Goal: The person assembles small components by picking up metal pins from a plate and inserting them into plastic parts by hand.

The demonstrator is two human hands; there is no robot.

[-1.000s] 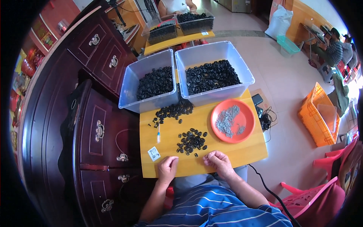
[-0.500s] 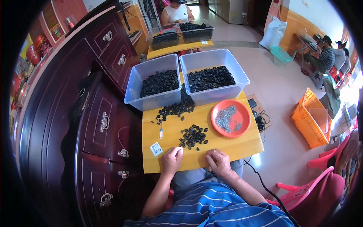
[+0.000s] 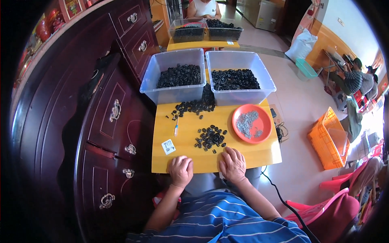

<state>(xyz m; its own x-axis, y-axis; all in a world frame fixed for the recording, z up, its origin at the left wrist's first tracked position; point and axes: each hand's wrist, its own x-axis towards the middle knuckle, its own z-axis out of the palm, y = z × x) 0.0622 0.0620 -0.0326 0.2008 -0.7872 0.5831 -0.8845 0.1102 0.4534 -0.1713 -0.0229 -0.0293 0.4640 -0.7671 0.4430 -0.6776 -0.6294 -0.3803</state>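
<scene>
My left hand [image 3: 181,171] rests at the front edge of the yellow table [image 3: 182,156], palm down, fingers loosely bent and nothing visible in them. To its right, my right hand [image 3: 233,165] lies on the same edge with its fingers stretched out flat. Just beyond both hands is a small pile of black oval plastic pieces [image 3: 210,137]. A red plate [image 3: 265,135] at the right holds small, shiny bits, too fine to make out. Left of the pile lie a thin pen-like stick [image 3: 176,129] with a blue part and a white printed label [image 3: 168,147].
Two clear bins, left [image 3: 170,95] and right [image 3: 243,97], hold many black pieces, with more spilled in front. A dark wooden cabinet [image 3: 101,133] flanks the table's left. An orange crate [image 3: 328,141] and a pink chair [image 3: 324,206] stand right. Another person [image 3: 204,9] sits beyond.
My right hand has shifted forward and its fingers have straightened out on the table. The left hand has loosened from a fist-like curl. The whole view has tilted slightly.
</scene>
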